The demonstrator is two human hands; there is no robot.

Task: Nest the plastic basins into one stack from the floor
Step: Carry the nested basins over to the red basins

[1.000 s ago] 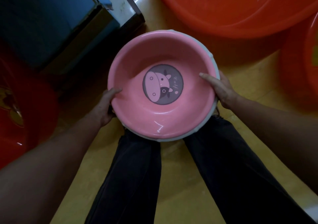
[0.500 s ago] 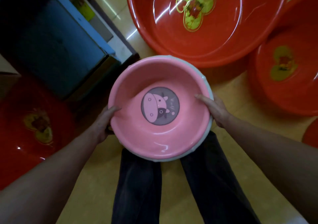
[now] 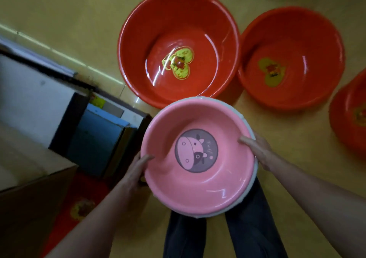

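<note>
I hold the pink basin (image 3: 198, 158) in front of me above my legs (image 3: 217, 236), nested inside a white basin (image 3: 248, 190) whose rim shows along its right and lower edges. My left hand (image 3: 134, 170) grips the pink basin's left rim, thumb hooked inside. My right hand (image 3: 255, 148) clasps the right rim the same way, thumb over the edge. Just beyond the pink basin, a large red basin (image 3: 178, 47) sits on the floor (image 3: 69, 10), its near edge hidden behind the pink rim. Right of that one is a second red basin (image 3: 291, 59), and a third (image 3: 348, 117) is cut off by the frame. Left of the pink basin, a fourth red basin (image 3: 79, 208) lies in shadow.
</note>
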